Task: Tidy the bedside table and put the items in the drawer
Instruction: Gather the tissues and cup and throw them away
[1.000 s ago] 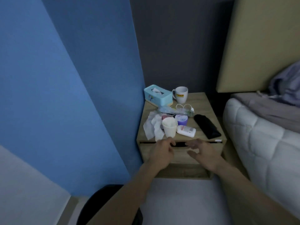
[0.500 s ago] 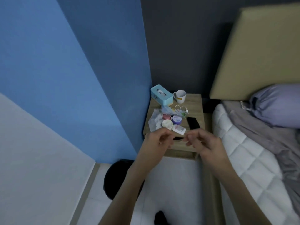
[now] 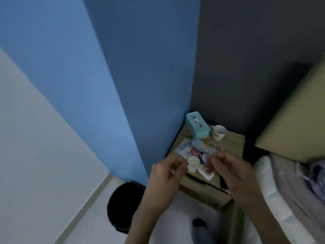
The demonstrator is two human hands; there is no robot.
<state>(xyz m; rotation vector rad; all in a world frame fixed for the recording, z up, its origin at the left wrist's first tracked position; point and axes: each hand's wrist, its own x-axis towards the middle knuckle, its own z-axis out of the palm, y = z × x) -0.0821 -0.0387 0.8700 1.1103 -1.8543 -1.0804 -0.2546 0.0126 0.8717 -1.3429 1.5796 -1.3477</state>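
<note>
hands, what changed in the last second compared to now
Both hands lifted away from the drawer front: the left hand and right hand now hover over the table's front edge, fingers curled, holding nothing visible. The drawer looks shut, and the tissue box, mug and clutter sit unmoved.

Two bare forearms, no sleeves, no rings or watch showing on the left hand or right hand.

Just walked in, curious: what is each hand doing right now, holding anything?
Left hand: fingers curled, nothing visibly held.
Right hand: fingers curled in front of the bedside table; whether it holds anything cannot be told.
</note>
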